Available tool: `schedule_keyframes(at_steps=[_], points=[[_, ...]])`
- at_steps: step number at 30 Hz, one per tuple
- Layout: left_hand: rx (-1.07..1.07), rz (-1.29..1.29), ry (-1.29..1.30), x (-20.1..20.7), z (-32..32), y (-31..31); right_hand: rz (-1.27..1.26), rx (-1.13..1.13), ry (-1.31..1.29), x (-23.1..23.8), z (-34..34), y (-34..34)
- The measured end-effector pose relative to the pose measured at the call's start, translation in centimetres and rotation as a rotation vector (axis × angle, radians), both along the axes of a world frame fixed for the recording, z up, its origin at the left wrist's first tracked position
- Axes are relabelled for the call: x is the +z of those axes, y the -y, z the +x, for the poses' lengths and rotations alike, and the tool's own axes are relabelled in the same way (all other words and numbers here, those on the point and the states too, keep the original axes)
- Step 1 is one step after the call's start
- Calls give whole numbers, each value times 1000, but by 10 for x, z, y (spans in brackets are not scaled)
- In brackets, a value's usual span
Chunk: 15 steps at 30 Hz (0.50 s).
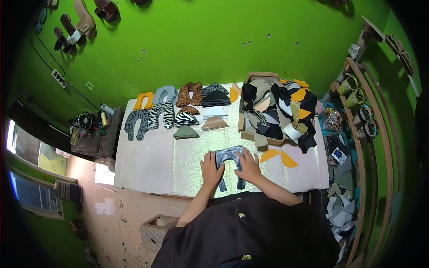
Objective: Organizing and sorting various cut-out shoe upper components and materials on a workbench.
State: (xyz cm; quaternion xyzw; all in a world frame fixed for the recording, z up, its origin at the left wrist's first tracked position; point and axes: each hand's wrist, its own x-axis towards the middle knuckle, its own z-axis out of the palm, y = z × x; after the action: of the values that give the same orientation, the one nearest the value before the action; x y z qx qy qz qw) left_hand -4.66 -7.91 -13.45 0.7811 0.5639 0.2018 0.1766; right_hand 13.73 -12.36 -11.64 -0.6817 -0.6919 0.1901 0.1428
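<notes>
garment (250, 236): dark brown | round metal buttons | forearms bare, no sleeves

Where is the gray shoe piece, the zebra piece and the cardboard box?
gray shoe piece (229, 155), head view, top middle between the hands
zebra piece (161, 114), head view, its middle
cardboard box (260, 75), head view, back rim

A horseshoe-shaped cut piece (230, 166) lies on the table (147, 165) near its front edge, with the left hand (211, 169) on its left leg and the right hand (248, 166) on its right leg. Behind it, rows of stacked cut pieces (178, 111) run across the table's far half. To their right stands an open cardboard box (246, 134) heaped with scraps. Two loose wedge pieces (278, 157) lie just right of the right hand. A sewing machine (85, 121) sits on a stand left of the table.
</notes>
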Motion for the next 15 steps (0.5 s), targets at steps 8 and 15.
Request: schedule_keyframes(at_steps=[8, 15], points=[[109, -24, 35, 1, 4, 3, 33, 8, 14, 9, 0, -13], [-97, 42, -205, 28, 16, -18, 90, 92, 78, 11, -2, -44]])
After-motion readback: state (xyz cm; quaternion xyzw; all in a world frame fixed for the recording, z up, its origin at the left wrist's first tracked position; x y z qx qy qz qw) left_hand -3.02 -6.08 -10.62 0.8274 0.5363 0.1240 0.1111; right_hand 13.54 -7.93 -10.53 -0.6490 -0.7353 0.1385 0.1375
